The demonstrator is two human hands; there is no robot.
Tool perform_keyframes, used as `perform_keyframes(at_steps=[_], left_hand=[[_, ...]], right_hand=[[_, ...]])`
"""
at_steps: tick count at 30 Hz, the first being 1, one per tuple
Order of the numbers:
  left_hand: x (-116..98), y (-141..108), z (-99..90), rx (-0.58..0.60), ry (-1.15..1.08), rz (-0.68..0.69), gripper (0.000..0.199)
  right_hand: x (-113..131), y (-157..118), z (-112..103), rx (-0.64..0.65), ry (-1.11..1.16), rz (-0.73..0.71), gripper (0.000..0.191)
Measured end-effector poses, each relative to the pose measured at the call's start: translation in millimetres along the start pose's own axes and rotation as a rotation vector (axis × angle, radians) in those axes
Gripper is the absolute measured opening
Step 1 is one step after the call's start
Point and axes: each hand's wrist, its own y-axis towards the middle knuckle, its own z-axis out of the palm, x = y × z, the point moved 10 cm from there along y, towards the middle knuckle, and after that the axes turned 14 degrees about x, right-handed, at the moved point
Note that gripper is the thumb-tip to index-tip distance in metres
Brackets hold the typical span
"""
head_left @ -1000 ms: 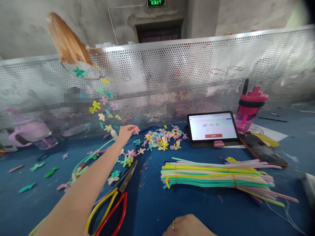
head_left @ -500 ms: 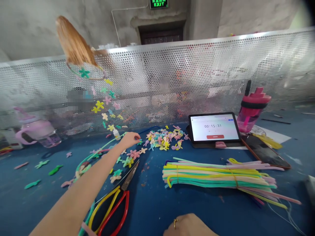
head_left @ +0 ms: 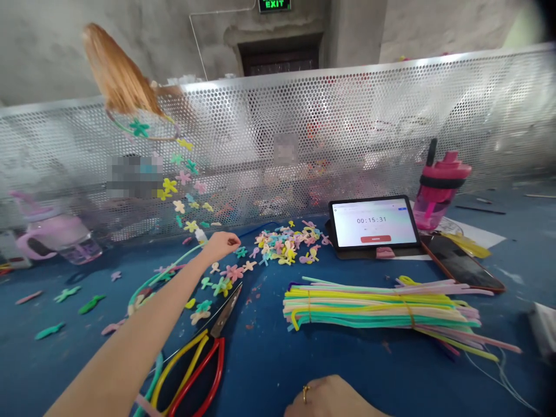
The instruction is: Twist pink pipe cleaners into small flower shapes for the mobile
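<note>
the left hand point(head_left: 222, 245) is hovering or resting just beside the flower pile point(head_left: 286, 246), at its 9 o'clock; its fingers are curling inward, and i cannot tell whether they are pinching anything. the right hand point(head_left: 332, 398) is lying at 6 o'clock, knuckles up, a gold ring point(head_left: 305, 395) showing; its fingertips are hiding, so its grip i cannot tell.

the pink bottle point(head_left: 439, 188) is standing upright at 3 o'clock, its clear lower part showing a pink straw. the lilac bottle point(head_left: 54, 231) is sitting at 9 o'clock; what its clear base is holding is too blurred to tell. a small white bottle point(head_left: 200, 236) is standing just behind the left wrist, its contents not showing.

scissors point(head_left: 217, 336) are lying at 7 o'clock, a banded stem bundle point(head_left: 377, 307) at 4 o'clock. the tablet point(head_left: 374, 223) is leaning at the pile's 3 o'clock, reading 00:15:31.
</note>
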Motion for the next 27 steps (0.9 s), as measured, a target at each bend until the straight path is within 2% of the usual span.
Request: perform_keyframes(at_steps=[3, 6, 11, 14, 16, 19, 22, 27], left_hand=[[-1, -16, -13.3, -0.006, -0.117, 0.050, 0.024], [-16, -31, -16.8, 0.006, -0.189, 0.106, 0.028], [-67, -42, 8.0, 0.178, -0.169, 0.215, 0.027], [-81, -37, 14.1, 0.209, -0.092, 0.228, 0.032], [-73, -28, 9.6, 0.166, -0.015, 0.176, 0.037], [-47, -13, 4.4, 0.102, 0.135, 0.035, 0.025], [-27, 1, 14.0, 0.108, 0.259, -0.063, 0.025], [-23, 15, 29.7, 0.100, 0.367, -0.126, 0.027]], right_hand=[[-1, 4, 3, 0.016, 0.008, -0.002, 0.005], [-2, 6, 5, 0.020, 0.009, 0.000, 0.003], [-3, 6, 7, 0.015, 0.004, 0.019, 0.005], [-4, 7, 9, 0.015, 0.004, 0.030, 0.007], [-5, 8, 9, 0.011, 0.006, 0.036, 0.007], [-6, 11, 12, 0.019, 0.006, 0.050, 0.010], [-8, 15, 15, 0.037, 0.002, 0.073, 0.017], [-9, 19, 19, 0.053, -0.008, 0.102, 0.026]])
